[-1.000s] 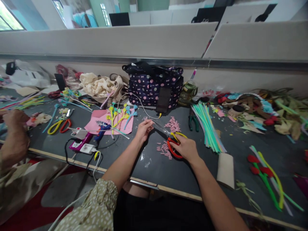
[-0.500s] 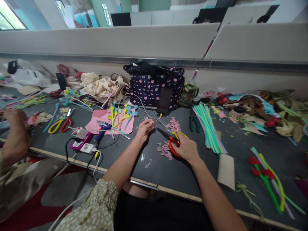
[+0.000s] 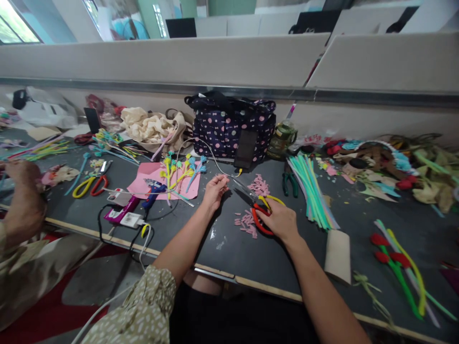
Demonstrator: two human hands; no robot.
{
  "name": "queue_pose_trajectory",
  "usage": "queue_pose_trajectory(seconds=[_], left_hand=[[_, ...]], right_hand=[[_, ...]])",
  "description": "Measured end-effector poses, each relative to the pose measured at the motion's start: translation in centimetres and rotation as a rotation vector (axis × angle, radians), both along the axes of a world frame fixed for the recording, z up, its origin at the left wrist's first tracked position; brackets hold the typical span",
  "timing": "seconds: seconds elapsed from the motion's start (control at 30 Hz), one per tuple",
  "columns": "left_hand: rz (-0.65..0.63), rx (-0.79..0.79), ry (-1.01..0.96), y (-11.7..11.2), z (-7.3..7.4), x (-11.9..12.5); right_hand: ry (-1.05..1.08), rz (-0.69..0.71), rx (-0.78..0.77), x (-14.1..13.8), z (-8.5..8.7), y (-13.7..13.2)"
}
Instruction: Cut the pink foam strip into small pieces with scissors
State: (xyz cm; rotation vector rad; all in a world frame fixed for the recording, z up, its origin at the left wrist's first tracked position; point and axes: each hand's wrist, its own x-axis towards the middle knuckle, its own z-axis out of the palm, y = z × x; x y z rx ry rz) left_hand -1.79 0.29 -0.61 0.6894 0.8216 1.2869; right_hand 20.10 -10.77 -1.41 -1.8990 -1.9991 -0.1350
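Observation:
My right hand (image 3: 281,219) is closed around the handles of a pair of scissors (image 3: 261,220) with one red and one yellow grip. The scissors' blades are parted and point up and left, toward my left hand (image 3: 215,190). The fingers of my left hand are pinched together, and whatever lies between them is too small to make out. Around the scissors lie two heaps of short pink pieces, an upper pile (image 3: 258,185) beyond the blades and a lower pile (image 3: 246,224) just left of the red grip.
A dark patterned bag (image 3: 218,126) with a phone (image 3: 245,149) against it stands behind. Pipe cleaners (image 3: 311,193) and green-handled pliers (image 3: 289,181) lie right. A glue gun (image 3: 153,191), pink sheet (image 3: 138,179) and power strip (image 3: 124,212) lie left, near another person's arm (image 3: 23,200).
The scissors' yellow handle has swung away from the red one as my right hand opens them. My left hand has barely moved.

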Motion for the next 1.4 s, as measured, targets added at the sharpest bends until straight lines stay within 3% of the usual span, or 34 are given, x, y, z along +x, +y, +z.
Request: queue_pose_trajectory(seconds=[0.23,0.4,0.53,0.7,1.03,1.4], left_hand=[[0.075,0.221,0.171,-0.6,0.9,0.2],[0.029,0.196,0.275,-1.1,0.9,0.5],[0.092,0.191,0.308,-0.5,0.3,0.3],[0.157,0.125,0.276,0.1,0.0,-0.1],[0.009,0.002,0.061,0.2,-0.1,-0.2],[-0.045,-0.017,0.017,0.2,-0.4,-0.2]], right_hand=[[-0.033,0.013,-0.013,-0.1,0.0,0.0],[-0.042,0.023,-0.024,-0.2,0.1,-0.1],[-0.055,0.029,-0.028,-0.2,0.2,-0.1],[-0.049,0.011,-0.001,-0.1,0.1,-0.1],[0.01,0.04,0.029,-0.3,0.2,-0.2],[0.006,0.053,0.023,-0.3,-0.2,-0.1]])
